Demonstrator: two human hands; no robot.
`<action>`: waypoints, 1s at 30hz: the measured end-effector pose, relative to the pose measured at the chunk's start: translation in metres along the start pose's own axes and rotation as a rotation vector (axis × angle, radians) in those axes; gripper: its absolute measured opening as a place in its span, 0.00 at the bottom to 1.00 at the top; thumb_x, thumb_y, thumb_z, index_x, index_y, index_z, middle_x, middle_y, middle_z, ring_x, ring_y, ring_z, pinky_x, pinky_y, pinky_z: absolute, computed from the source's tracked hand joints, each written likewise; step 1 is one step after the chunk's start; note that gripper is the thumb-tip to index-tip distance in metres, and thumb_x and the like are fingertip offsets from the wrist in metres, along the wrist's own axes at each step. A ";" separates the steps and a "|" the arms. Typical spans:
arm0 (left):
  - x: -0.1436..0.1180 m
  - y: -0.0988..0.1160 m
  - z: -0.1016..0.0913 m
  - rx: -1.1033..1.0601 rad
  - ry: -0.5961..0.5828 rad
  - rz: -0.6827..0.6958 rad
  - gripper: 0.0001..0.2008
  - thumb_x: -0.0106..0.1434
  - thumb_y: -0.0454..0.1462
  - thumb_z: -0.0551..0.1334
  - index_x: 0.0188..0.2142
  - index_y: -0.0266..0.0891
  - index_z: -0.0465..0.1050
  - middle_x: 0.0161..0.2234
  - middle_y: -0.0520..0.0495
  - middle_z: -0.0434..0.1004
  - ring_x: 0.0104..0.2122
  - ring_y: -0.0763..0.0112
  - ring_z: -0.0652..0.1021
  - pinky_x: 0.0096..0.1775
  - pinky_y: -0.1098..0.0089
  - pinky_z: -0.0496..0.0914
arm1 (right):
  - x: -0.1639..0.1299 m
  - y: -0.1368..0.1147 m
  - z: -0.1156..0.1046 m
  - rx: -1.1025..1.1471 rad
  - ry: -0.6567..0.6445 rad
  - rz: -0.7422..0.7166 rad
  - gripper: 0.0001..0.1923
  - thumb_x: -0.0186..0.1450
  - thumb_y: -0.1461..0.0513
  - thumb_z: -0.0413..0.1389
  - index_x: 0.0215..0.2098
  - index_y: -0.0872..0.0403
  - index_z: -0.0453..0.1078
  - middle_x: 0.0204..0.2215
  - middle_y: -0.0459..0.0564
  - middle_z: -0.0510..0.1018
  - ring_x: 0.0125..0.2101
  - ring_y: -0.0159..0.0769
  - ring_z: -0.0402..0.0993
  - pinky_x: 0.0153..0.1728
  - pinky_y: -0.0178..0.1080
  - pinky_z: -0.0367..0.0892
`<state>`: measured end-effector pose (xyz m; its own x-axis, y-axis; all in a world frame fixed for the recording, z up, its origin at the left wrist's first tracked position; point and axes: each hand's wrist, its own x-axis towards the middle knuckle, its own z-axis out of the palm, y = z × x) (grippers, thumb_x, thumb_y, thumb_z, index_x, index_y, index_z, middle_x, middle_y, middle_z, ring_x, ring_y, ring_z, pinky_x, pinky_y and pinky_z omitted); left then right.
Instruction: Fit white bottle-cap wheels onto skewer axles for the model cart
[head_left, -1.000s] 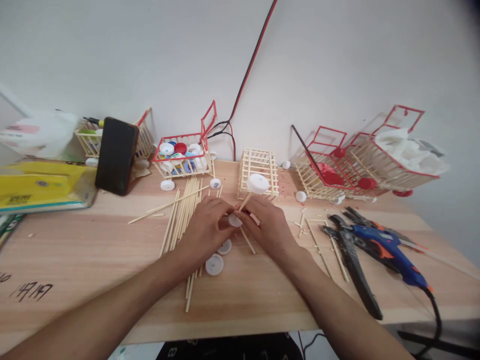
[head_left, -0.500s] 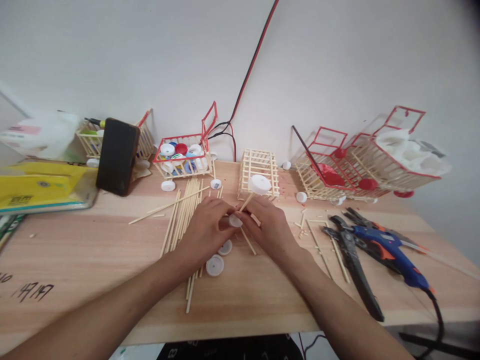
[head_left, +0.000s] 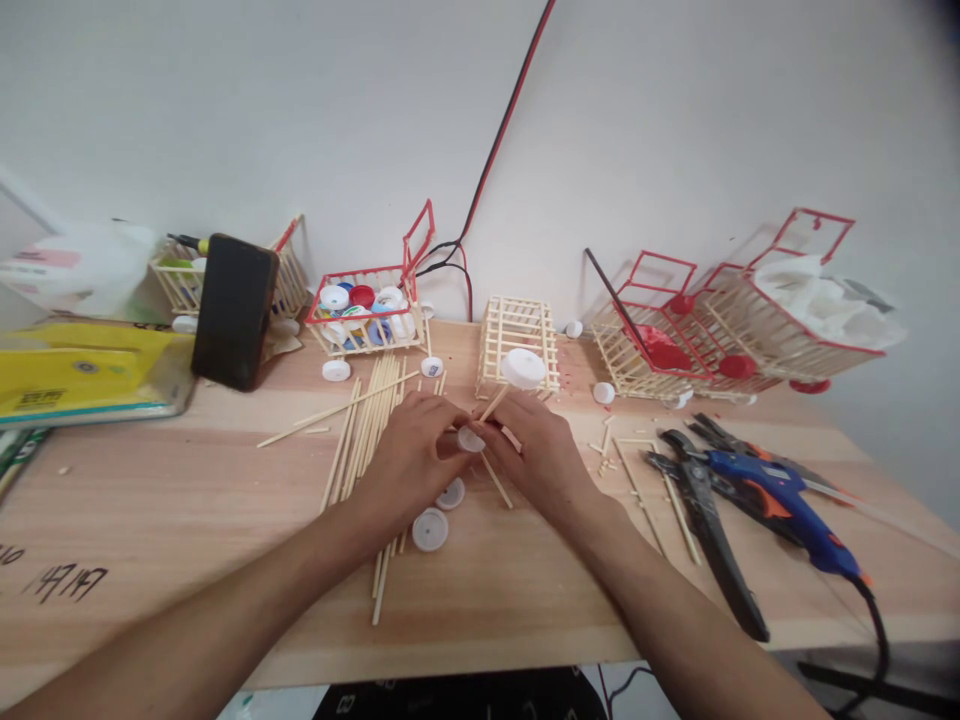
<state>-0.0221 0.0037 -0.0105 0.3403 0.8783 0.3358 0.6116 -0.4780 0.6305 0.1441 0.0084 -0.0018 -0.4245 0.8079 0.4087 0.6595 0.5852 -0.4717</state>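
My left hand (head_left: pixel 411 462) and my right hand (head_left: pixel 537 458) meet at the middle of the wooden table (head_left: pixel 150 500). Together they pinch a thin wooden stick (head_left: pixel 493 402) that carries a white bottle cap (head_left: pixel 523 368) at its far upper end and a second white cap (head_left: pixel 471 439) at the near end, between my fingertips. Two loose white caps (head_left: pixel 430 529) lie on the table just under my left hand. A bundle of wooden sticks (head_left: pixel 369 425) lies to the left of my left hand. An unpainted stick basket (head_left: pixel 518 341) stands right behind the raised cap.
A blue glue gun (head_left: pixel 780 500) and black pliers (head_left: pixel 705 515) lie at the right. Red-trimmed stick carts (head_left: pixel 720 330) stand at the back right. At the back left are a cart of coloured caps (head_left: pixel 364 310), a black phone (head_left: pixel 232 310) and a yellow box (head_left: pixel 82 370).
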 end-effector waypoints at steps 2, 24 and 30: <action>0.000 0.001 -0.001 -0.004 -0.005 -0.008 0.06 0.55 0.32 0.64 0.33 0.38 0.71 0.35 0.49 0.76 0.39 0.65 0.72 0.43 0.63 0.65 | 0.000 0.000 0.000 -0.002 0.003 -0.002 0.07 0.67 0.61 0.50 0.33 0.53 0.69 0.32 0.50 0.73 0.35 0.36 0.67 0.36 0.37 0.61; 0.000 -0.002 0.002 0.020 0.002 -0.003 0.05 0.55 0.33 0.64 0.33 0.38 0.71 0.35 0.48 0.76 0.39 0.64 0.72 0.42 0.63 0.65 | 0.001 -0.001 0.001 0.006 -0.010 0.014 0.06 0.66 0.64 0.50 0.33 0.54 0.69 0.33 0.51 0.73 0.35 0.37 0.67 0.35 0.38 0.62; 0.000 -0.003 0.002 0.022 -0.005 0.010 0.04 0.55 0.32 0.63 0.32 0.38 0.70 0.34 0.48 0.75 0.38 0.64 0.72 0.41 0.63 0.65 | 0.002 -0.001 0.001 -0.021 -0.028 0.005 0.07 0.66 0.63 0.50 0.32 0.54 0.68 0.33 0.51 0.73 0.35 0.37 0.67 0.35 0.38 0.61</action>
<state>-0.0220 0.0053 -0.0139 0.3500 0.8735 0.3384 0.6236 -0.4868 0.6117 0.1421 0.0092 -0.0012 -0.4382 0.8129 0.3837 0.6748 0.5795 -0.4570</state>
